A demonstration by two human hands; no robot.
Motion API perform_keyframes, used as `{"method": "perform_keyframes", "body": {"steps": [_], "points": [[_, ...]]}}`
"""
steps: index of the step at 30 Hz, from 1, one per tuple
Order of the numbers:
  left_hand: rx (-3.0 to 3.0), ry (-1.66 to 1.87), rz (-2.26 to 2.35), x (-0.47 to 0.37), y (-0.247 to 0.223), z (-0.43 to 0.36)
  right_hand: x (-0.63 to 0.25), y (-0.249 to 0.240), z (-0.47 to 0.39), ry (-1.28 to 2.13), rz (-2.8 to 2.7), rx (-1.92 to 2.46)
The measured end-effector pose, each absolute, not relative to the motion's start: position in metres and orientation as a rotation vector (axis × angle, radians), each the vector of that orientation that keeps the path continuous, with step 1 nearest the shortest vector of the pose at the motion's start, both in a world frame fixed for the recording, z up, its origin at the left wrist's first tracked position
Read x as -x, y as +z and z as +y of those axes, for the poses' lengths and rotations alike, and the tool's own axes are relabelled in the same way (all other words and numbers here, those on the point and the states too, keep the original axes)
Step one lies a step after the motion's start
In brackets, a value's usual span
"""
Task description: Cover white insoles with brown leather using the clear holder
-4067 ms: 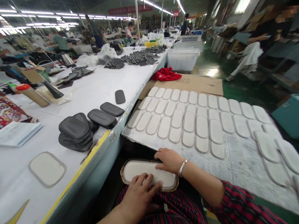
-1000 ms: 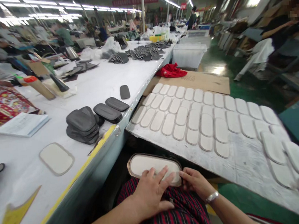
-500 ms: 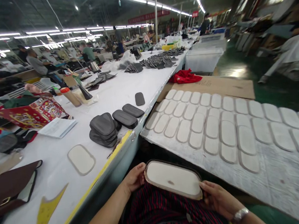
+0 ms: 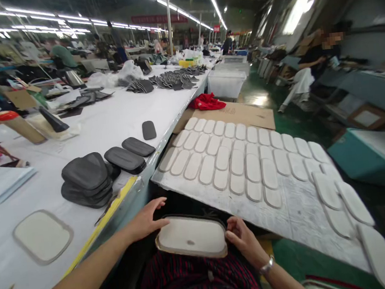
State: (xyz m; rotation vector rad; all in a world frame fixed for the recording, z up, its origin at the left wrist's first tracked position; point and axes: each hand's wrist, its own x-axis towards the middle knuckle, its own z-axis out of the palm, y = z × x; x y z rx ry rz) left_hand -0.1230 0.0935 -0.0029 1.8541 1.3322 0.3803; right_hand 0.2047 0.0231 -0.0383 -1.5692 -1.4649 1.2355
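Observation:
A white rounded oblong panel (image 4: 192,233) with a raised dark rim and a small brownish mark lies in front of my body, above my striped clothing. My left hand (image 4: 148,219) is at its upper left corner, thumb touching the edge and fingers stretched apart. At the panel's right end, my right hand (image 4: 244,239) has its fingers curled, thumb and forefinger pinching the edge. On the grey board (image 4: 309,224) to the right lie many similar flat white pieces (image 4: 207,169) with grey borders, in rows, some overlapping.
The white table (image 4: 109,125) on the left bears a stack of dark padded pieces (image 4: 85,177), a single white piece (image 4: 44,236) and a bottle with an orange cap (image 4: 20,127). Red cloth (image 4: 207,101) lies on cardboard behind the board. A person (image 4: 323,52) is at far right.
The view has swung to the right. My left hand has loosened from the panel's left end, its fingers now spread. My right hand stays at the right end.

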Motion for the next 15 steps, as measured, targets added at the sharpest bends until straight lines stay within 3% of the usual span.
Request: {"method": "perform_keyframes", "body": {"steps": [7, 15], "points": [[-2.372, 0.229, 1.108, 0.009, 0.002, 0.097, -0.197, -0.02, 0.057, 0.907, -2.009, 1.466], [-2.366, 0.224, 1.105, 0.005, -0.001, 0.086, -0.202, -0.014, 0.057, 0.427, -2.443, 1.243]]}}
